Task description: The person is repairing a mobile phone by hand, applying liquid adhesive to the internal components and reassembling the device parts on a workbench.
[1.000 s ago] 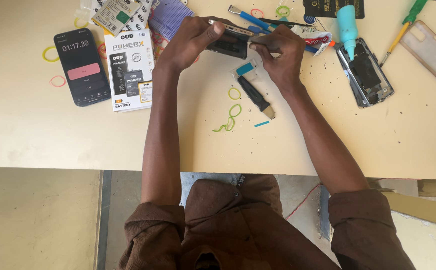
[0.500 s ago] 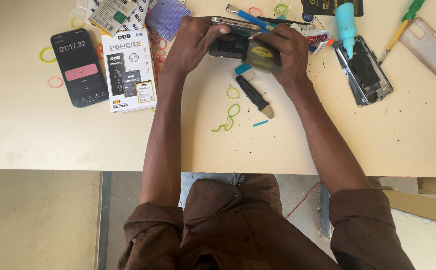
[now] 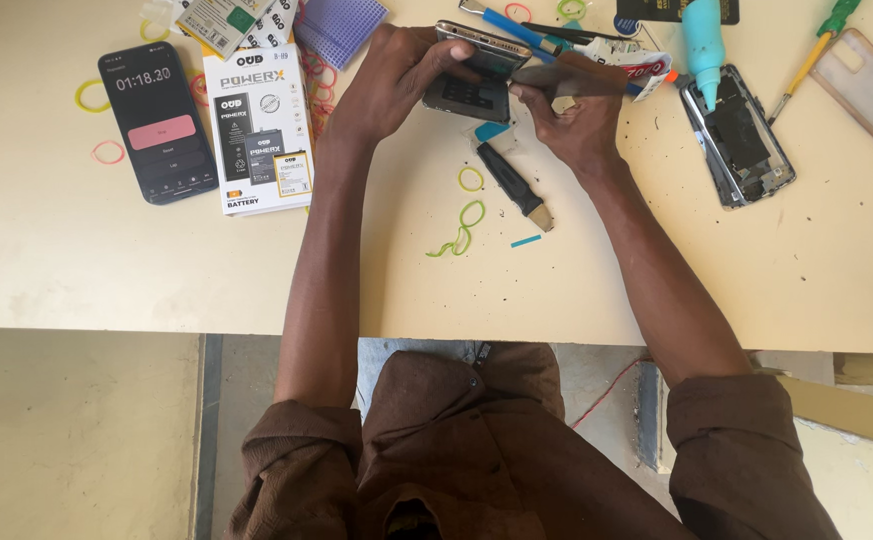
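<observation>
So the left hand (image 3: pixel 397 80) has its grip wrapped around an opened phone (image 3: pixel 477 70), fingers curled over the far edge and thumb side underneath, holding it a bit up off the surface (image 3: pixel 257 270) with its open back facing the camera. The phone's long axis runs roughly away from the person, tilted slightly to the right at the far end. The right hand (image 3: pixel 577 125) is right next to it, grip pinched tight on a thin flat dark tool (image 3: pixel 557 78) that lies sideways, its tip pointing left and meeting the phone's right edge. Just below the grip there's a black-handled pry tool (image 3: pixel 515 185) lying on the surface, angled down to the right, with green rubber bands (image 3: pixel 462 225) beside it. Further right of the grip sits another opened phone (image 3: pixel 739 140) with a teal glue bottle (image 3: pixel 702 40) above it, and a clear phone case (image 3: pixel 872 90) past that. Off to the left is a white battery box (image 3: pixel 257 125), then a black phone with a timer on its screen (image 3: pixel 155 120), well apart from the hands.
</observation>
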